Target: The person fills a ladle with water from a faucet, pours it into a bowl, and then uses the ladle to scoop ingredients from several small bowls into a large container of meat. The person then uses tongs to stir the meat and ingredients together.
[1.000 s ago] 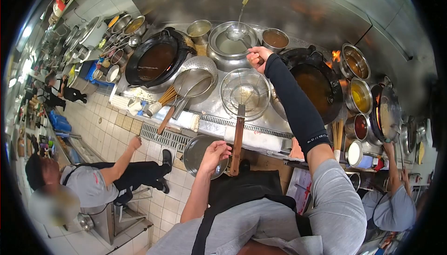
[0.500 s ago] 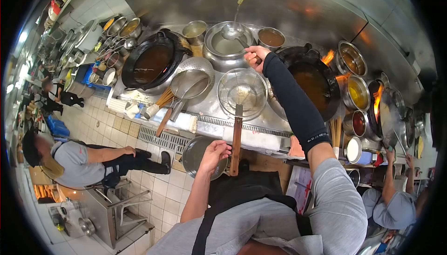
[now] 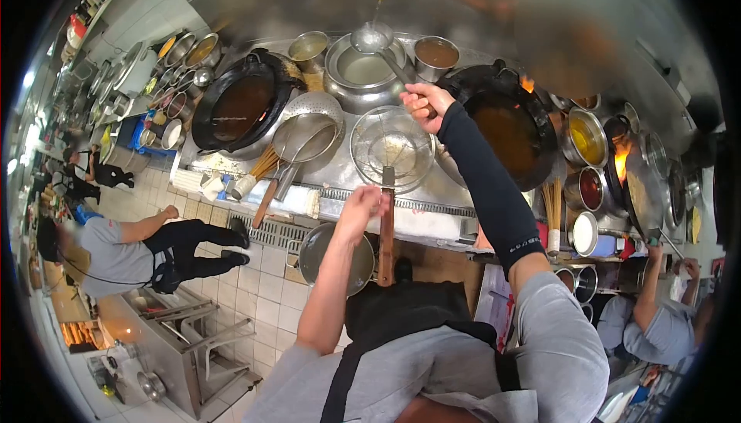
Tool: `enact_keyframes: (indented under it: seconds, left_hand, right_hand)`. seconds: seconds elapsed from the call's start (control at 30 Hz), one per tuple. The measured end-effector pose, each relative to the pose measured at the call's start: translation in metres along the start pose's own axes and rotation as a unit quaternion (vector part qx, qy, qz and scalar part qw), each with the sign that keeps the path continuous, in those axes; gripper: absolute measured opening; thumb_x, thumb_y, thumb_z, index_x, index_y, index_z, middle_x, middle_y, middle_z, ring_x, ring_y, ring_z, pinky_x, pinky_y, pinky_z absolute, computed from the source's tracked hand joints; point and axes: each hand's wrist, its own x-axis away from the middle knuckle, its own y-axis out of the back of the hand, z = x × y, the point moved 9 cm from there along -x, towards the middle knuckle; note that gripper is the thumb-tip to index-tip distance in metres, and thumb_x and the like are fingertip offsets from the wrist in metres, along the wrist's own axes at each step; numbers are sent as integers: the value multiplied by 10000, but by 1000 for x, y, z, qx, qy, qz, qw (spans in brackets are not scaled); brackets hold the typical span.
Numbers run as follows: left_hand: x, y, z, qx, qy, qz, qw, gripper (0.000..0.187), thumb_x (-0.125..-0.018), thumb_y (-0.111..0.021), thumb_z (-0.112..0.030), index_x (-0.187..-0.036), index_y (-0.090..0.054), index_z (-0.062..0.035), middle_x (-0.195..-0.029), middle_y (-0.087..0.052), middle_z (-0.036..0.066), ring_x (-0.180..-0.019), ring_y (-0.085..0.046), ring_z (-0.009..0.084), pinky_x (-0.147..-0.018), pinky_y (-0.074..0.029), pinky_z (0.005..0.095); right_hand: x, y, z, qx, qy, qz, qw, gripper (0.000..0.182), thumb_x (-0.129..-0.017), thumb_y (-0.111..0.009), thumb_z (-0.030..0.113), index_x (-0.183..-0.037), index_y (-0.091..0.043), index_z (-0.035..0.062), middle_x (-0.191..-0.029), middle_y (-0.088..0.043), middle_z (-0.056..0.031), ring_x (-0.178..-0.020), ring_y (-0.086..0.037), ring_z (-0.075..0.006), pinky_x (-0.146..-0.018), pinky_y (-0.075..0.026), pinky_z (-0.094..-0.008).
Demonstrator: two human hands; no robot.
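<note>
Right hand [image 3: 423, 103] fisted, left hand [image 3: 360, 208] loose

Steel range [image 3: 340, 164]: woks [image 3: 239, 106], basin [image 3: 356, 72], strainers [image 3: 390, 149], sauce pots [image 3: 590, 137].

grey shirt, black apron, black right arm sleeve [image 3: 492, 184]

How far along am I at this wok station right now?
Already going: the dark liquid in the wok sits over flame. In hand: your right hand holds the ladle under the tap's stream, above the steel basin. Your left hand reaches toward the wire strainer, which lies empty.
</note>
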Motion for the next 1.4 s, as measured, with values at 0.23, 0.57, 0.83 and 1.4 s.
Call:
enact_keyframes:
  seconds: [0.23, 0.57, 0.83, 1.4]
  left_hand:
    - [-96, -102, -73, 208, -3, 91, 974, 468, -1032, -582, -360, -1275, -509, 33, -1217, -639, 183, -974, -655, 247, -861, -555, 408]
    - [-15, -139, 5, 262, 90, 94, 956, 184, -1036, -522, -97, -1075, -508, 82, -978, -603, 173, -756, -547, 181, -692, -535, 311]
    - [59, -93, 82, 193, 102, 23, 976, 122, -1000, -523, 3, -983, -526, 124, -918, -598, 188, -671, -495, 139, -567, -467, 264]
    - [251, -132, 135, -67, 184, 318, 928, 315, -1022, -573, -96, -1272, -531, 91, -967, -568, 111, -654, -411, 50, -500, -353, 156]
  right_hand:
    - [117, -4, -40, 27, -2, -27, 999, 136, -1024, -538, 146, -946, -522, 36, -754, -464, 46, -512, -361, 9, -396, -233, -181]
    - [239, 21, -186, 15, 40, -92, 995, 163, -956, -623, 151, -941, -541, 11, -771, -555, -53, -559, -522, -113, -444, -425, -288]
    - [285, 27, -293, 62, 27, -20, 998, 386, -980, -667, 390, -981, -551, 21, -799, -622, -82, -602, -680, -205, -488, -553, -331]
    - [563, 334, -474, -36, 268, -552, 789, 174, -952, -632, 163, -1053, -605, 24, -799, -656, -104, -557, -660, -176, -435, -533, -319]
